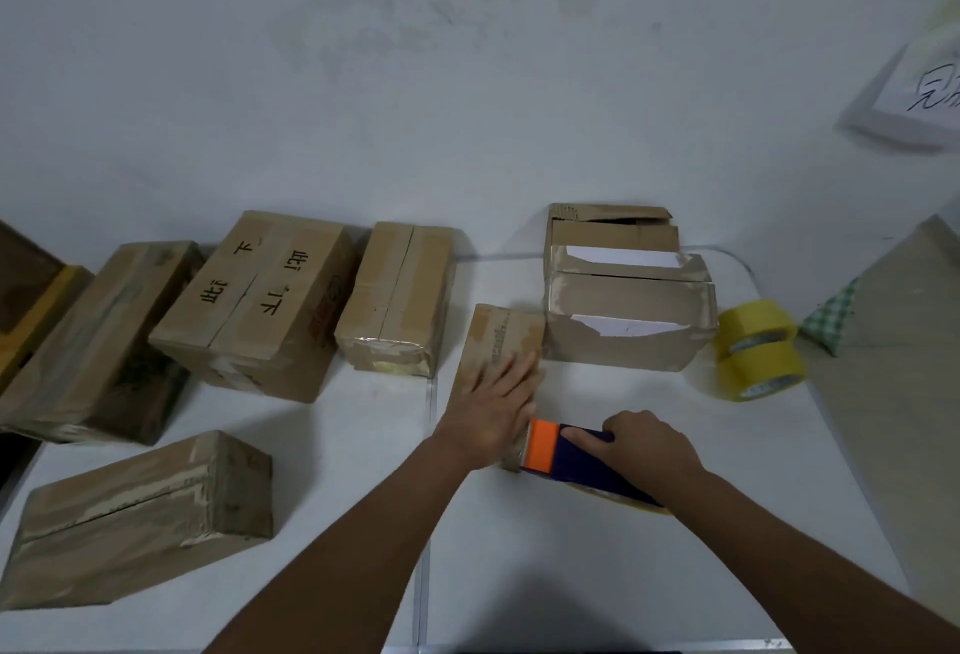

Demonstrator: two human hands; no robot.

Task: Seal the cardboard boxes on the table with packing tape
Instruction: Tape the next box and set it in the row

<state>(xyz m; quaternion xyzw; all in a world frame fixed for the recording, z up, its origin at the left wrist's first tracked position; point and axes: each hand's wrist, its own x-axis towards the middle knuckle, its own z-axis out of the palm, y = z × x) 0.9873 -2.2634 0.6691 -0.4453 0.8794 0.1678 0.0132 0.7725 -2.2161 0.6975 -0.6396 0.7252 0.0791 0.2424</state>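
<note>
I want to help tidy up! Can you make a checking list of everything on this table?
Surface: white table, seam down the middle.
Job's things: small box under the left hand; tape dispenser at its near end; two yellow tape rolls stacked.
Clutter: other cardboard boxes, some taped, one stack open.
Hands: left hand flat on the small box; right hand grips the dispenser.
Cables: nothing seen.
Surroundings: white wall, paper sign.

white wall (363, 82) | handwritten paper sign (930, 92) | green checked cloth (836, 315)
</note>
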